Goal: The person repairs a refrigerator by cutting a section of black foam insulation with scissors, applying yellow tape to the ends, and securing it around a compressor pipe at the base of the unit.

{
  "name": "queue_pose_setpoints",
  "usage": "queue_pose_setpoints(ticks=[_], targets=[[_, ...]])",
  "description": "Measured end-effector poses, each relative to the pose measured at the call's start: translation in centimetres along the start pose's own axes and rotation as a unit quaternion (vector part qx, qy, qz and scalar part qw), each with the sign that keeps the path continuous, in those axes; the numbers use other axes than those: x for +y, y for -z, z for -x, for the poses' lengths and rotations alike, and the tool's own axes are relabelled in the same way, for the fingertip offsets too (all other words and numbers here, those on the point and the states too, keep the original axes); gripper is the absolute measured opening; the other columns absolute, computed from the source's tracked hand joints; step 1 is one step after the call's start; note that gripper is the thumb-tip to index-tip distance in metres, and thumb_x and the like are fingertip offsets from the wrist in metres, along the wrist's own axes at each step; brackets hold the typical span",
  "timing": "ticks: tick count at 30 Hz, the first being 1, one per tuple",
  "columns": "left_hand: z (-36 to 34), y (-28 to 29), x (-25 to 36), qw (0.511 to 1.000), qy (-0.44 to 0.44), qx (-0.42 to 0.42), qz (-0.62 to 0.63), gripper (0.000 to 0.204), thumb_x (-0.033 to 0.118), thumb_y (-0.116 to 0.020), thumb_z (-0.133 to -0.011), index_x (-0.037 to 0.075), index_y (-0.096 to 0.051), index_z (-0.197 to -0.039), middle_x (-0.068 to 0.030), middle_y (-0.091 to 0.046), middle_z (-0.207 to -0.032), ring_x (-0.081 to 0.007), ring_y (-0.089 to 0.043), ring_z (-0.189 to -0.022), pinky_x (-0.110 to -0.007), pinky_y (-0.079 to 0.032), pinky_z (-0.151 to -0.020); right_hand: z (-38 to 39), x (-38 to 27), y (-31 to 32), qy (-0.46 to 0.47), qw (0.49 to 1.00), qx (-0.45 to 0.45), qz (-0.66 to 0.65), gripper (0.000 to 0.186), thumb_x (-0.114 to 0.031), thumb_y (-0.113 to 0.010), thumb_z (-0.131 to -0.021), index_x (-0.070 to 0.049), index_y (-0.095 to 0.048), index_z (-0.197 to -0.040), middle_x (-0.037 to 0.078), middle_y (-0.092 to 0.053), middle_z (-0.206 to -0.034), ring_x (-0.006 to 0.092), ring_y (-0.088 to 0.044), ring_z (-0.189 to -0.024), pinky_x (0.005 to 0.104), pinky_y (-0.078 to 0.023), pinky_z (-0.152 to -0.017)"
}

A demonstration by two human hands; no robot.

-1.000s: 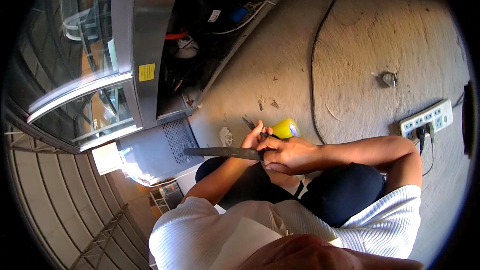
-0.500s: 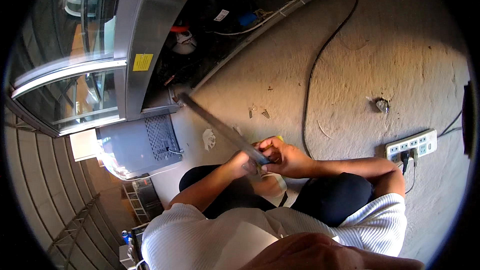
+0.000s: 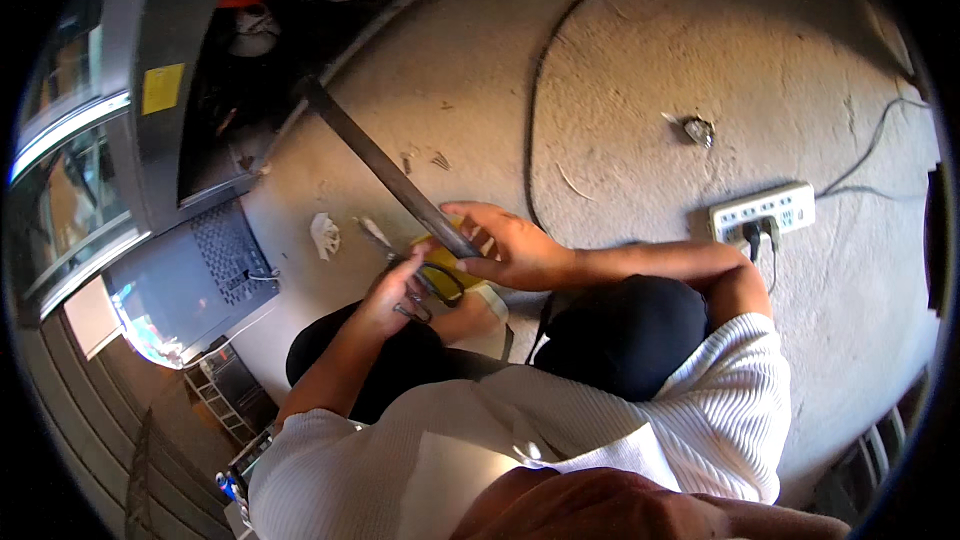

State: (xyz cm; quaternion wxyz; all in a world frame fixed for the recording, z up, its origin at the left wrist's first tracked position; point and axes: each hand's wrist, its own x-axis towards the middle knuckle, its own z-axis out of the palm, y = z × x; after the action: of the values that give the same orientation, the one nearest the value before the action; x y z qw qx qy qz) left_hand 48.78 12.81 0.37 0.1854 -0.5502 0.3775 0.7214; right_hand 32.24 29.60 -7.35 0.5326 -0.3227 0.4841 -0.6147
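1. The left hand [image 3: 393,297] holds a pair of scissors [image 3: 388,248] by the dark handles. Its fingers are bent around them, with the handle loops showing beside the fingertips and the blades pointing up and away to the left.
2. The right hand [image 3: 520,248] grips the lower end of a long dark strip [image 3: 385,168], thumb below and fingers curved over from above, slightly apart from each other.
3. The strip slants up to the left from that hand, above the floor [image 3: 640,70]. Its far end shows in front of the dark opening of a grey cabinet [image 3: 165,155]; whether they touch, I cannot tell.
4. Under the hands lies a yellow object [image 3: 436,252], partly covered by the strip and the scissors, so its full shape is hidden.
5. A crumpled white scrap [image 3: 324,236] lies on the floor left of the scissors, and small dark bits [image 3: 440,160] lie beyond the hands.
6. A black cable [image 3: 532,110] runs along the floor beyond the right hand. Further right are a shiny crumpled lump [image 3: 698,130] and a white power strip [image 3: 765,210] with two plugs in it.
7. A yellow label [image 3: 162,88] sits on the cabinet's side.
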Motion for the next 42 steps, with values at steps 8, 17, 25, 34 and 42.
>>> queue_pose_setpoints(ticks=[8,17,25,34,42], targets=[[1.0,-0.3,0.0,0.998,-0.049,-0.025,-0.009,0.052,0.034,-0.041,-0.102,0.015,-0.027,-0.148,-0.0075,-0.04,-0.143,-0.0215,-0.042,-0.13,-0.037,-0.035,-0.105,0.1,0.5,-0.3,0.038,0.993,-0.113,0.002,0.062,-0.017,-0.07,-0.08,-0.016,-0.043,-0.136,0.014,-0.061,-0.117,0.0254,-0.066,-0.095,0.0365,-0.053,-0.084],[1.4,-1.1,0.8,0.998,-0.034,-0.044,-0.028,0.057,0.043,-0.043,-0.099,0.013,-0.028,-0.146,-0.0089,-0.039,-0.142,-0.023,-0.039,-0.131,-0.042,-0.032,-0.108,1.1,0.8,-0.2,0.046,0.99,-0.115,0.061,0.057,-0.025,-0.069,-0.082,-0.015,-0.048,-0.134,0.011,-0.068,-0.093,0.0247,-0.068,-0.084,0.0352,-0.053,-0.074],[1.9,-0.4,0.3,0.999,-0.021,-0.027,-0.023,0.044,0.043,-0.045,-0.099,0.014,-0.044,-0.133,-0.0074,-0.057,-0.12,-0.0228,-0.059,-0.106,-0.038,-0.052,-0.081,1.5,1.4,1.5,0.063,0.993,-0.038,0.091,0.025,-0.021,-0.062,-0.088,-0.01,-0.064,-0.11,0.011,-0.069,-0.094,0.0253,-0.067,-0.082,0.0353,-0.052,-0.072],[2.9,-0.2,-0.6,0.996,-0.06,0.028,0.055,0.041,0.041,-0.043,-0.1,0.012,-0.05,-0.129,-0.0049,-0.058,-0.119,-0.0188,-0.053,-0.114,-0.034,-0.039,-0.099,8.3,12.4,23.5,-0.094,0.612,0.333,0.711,0.029,-0.021,-0.062,-0.081,-0.019,-0.064,-0.11,0.009,-0.057,-0.117,0.0338,-0.055,-0.104,0.045,-0.048,-0.085],[3.7,-1.5,-1.1,0.998,-0.012,0.028,0.052,0.05,0.046,-0.047,-0.098,0.006,-0.048,-0.127,-0.0104,-0.058,-0.12,-0.0231,-0.066,-0.093,-0.039,-0.055,-0.078,9.2,10.9,24.3,-0.157,0.692,0.35,0.611,0.029,-0.023,-0.063,-0.084,-0.015,-0.057,-0.111,0.011,-0.06,-0.11,0.0335,-0.058,-0.101,0.0433,-0.048,-0.085]])
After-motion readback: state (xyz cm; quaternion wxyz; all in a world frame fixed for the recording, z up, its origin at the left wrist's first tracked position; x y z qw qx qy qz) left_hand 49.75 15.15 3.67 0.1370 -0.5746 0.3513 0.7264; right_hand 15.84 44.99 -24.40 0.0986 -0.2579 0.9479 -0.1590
